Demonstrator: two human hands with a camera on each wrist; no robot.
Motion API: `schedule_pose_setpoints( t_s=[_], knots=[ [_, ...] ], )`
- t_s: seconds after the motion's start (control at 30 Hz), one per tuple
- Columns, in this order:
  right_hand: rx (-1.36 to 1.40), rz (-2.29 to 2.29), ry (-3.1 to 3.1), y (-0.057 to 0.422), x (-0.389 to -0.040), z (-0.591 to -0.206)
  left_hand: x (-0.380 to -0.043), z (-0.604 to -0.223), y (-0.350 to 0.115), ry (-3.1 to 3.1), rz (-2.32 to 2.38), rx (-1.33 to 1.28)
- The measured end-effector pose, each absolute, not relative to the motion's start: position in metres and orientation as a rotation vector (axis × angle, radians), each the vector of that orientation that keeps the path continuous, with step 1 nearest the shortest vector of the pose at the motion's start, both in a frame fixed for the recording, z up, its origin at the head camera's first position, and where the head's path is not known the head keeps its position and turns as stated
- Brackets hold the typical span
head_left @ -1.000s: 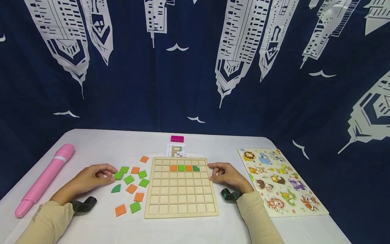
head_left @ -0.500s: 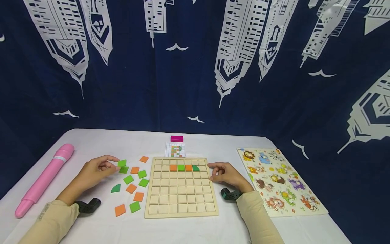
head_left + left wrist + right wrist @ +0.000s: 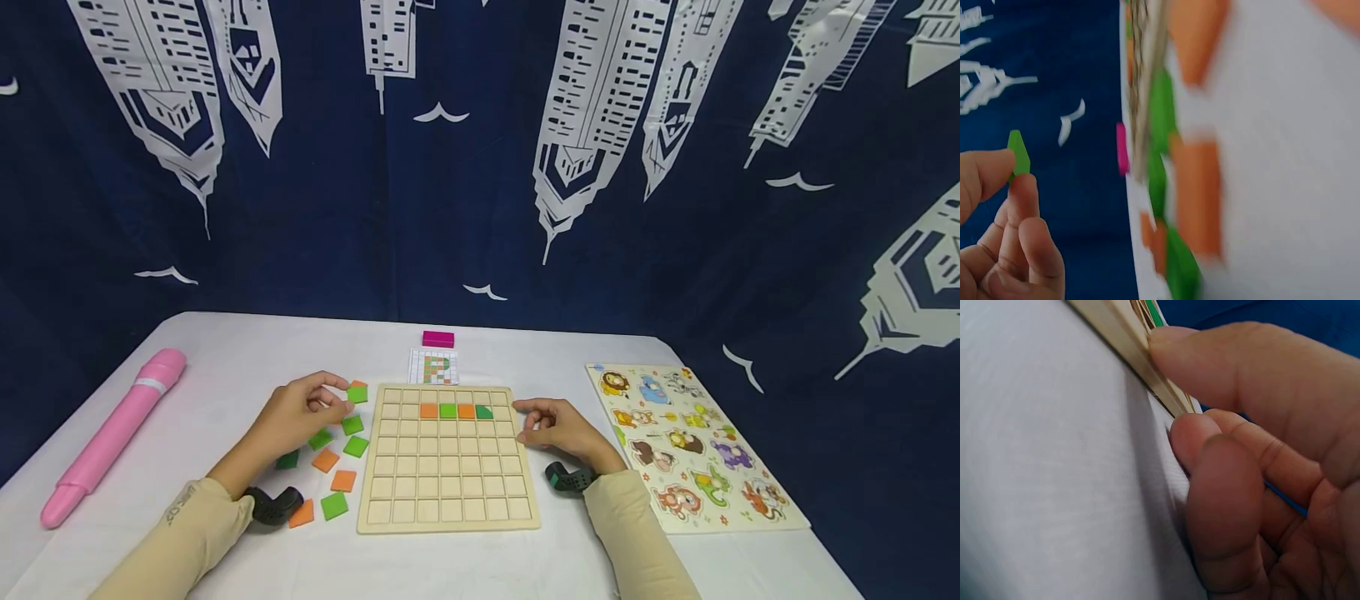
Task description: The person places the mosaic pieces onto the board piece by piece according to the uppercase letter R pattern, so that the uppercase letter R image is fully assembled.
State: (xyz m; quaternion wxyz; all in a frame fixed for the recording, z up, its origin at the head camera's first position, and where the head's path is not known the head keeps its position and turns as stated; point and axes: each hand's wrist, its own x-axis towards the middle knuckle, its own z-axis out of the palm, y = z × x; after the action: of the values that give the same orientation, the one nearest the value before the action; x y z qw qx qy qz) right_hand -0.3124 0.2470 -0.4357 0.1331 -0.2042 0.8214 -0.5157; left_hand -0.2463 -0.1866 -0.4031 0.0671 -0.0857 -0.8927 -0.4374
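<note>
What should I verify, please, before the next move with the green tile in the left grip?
1. Left grip pinches the green tile: ok, seen in the head and left wrist views.
2. Tile raised off the table: ok, the left wrist view shows it against the dark backdrop.
3. Tile over the wooden board: not ok, it is to the left.
4. Right grip touching the board: ok, at its right edge.
5. Bare cells on the board: ok, only four tiles fill cells.
6. Pattern card readable square by square: cannot tell, too small.

White table (image 3: 247, 354): gridded board (image 3: 448, 464), tiles (image 3: 334, 506), card (image 3: 433, 367), magenta block (image 3: 438, 339), pink stick (image 3: 112, 440), animal puzzle (image 3: 693, 450).
</note>
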Motion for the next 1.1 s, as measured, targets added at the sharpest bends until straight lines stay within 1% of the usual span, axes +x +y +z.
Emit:
schedule_pose_setpoints(
  t_s=[0.27, 0.57, 0.93, 1.1],
  knots=[
    [-0.570, -1.495, 2.390, 0.246, -0.313, -0.436, -0.255, -0.393, -0.148, -2.678, -1.353, -0.343],
    [-0.570, -1.503, 2.380, 0.247, -0.313, -0.437, -0.273, -0.401, -0.116, -2.661, -1.421, -0.359],
    [-0.586, -1.503, 2.379, 0.248, -0.314, -0.435, -0.278, -0.418, -0.105, -2.643, -1.478, -0.363],
    [-0.577, -1.491, 2.385, 0.248, -0.315, -0.437, -0.279, -0.425, -0.105, -2.653, -1.426, -0.369]
  ],
)
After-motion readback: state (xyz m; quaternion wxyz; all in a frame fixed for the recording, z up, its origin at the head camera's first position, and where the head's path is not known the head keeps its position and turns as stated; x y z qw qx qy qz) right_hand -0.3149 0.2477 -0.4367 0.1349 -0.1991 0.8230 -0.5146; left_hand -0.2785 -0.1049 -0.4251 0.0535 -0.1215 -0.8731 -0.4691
